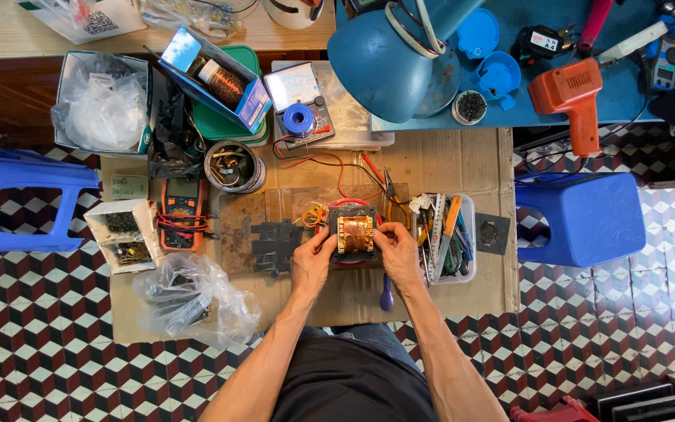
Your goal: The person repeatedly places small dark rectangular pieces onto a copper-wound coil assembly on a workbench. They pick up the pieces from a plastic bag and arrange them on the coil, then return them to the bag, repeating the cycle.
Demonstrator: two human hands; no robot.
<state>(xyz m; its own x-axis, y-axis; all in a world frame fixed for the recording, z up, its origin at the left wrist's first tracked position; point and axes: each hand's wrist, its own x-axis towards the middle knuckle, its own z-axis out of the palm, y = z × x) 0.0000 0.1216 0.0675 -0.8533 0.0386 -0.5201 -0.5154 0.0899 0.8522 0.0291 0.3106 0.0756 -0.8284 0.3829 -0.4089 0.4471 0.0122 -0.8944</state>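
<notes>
Nearest the camera, both forearms reach up from six o'clock over a sheet of cardboard [462, 289] laid on the tiled floor [41, 344]. The left hand [312, 264] is closed on the left side of a small transformer [355, 234] with a copper-coloured winding in a dark core; the right hand [398, 252] is closed on its right side. The transformer sits between them near the middle of the cardboard, on a brown board [236, 227].

At nine o'clock of the left hand, just beside it, lies a stack of dark laminations [276, 245]. At seven o'clock a crumpled clear plastic bag [197, 301] reaches the cardboard's near edge. At three o'clock of the right hand, a white tray of hand tools [451, 238] sits close, leaving little room on that side. Bare cardboard lies toward five o'clock.

Farther out, an orange multimeter [183, 211] lies at nine o'clock, and red wires [330, 168] run at twelve o'clock. Blue stools [587, 219] flank the cardboard. Farthest, a blue desk lamp [392, 59] overhangs the counter [556, 109], beside an orange soldering gun [576, 98].
</notes>
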